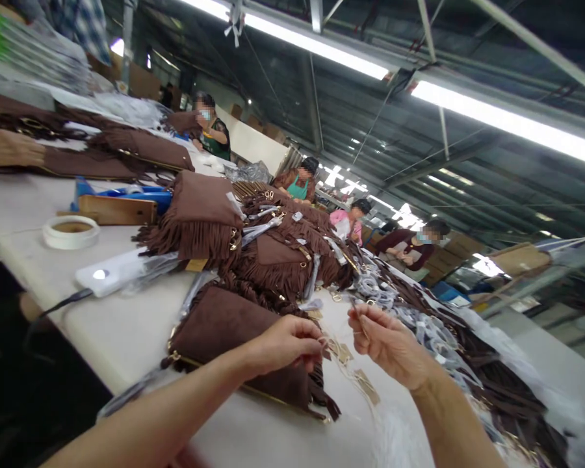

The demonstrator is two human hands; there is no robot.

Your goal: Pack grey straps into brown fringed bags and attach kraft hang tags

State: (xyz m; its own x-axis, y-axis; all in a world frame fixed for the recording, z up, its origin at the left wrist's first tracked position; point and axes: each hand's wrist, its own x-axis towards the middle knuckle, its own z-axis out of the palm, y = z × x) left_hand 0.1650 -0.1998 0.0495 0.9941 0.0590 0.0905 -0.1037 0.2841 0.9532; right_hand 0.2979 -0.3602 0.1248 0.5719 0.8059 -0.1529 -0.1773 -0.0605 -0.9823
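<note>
A brown fringed bag [234, 325] with gold zip and rings lies on the white table. Above its right part is my left hand [292, 344], fingers curled and pinched around thin pale string. To its right, my right hand [387, 338] is raised off the table, thumb and fingers pressed on a small dark, thin thing that I cannot make out. Pale strings with tan tags [366, 386] trail on the table between and below the hands. The two hands are apart.
Brown fringed bags [199, 208] are piled beyond my hands. Wrapped straps [419, 325] spread along the right. At left are a tape roll [71, 232], a phone [119, 210] and a white corded device [112, 272]. Another person's hand [10, 149] rests far left; several people work behind.
</note>
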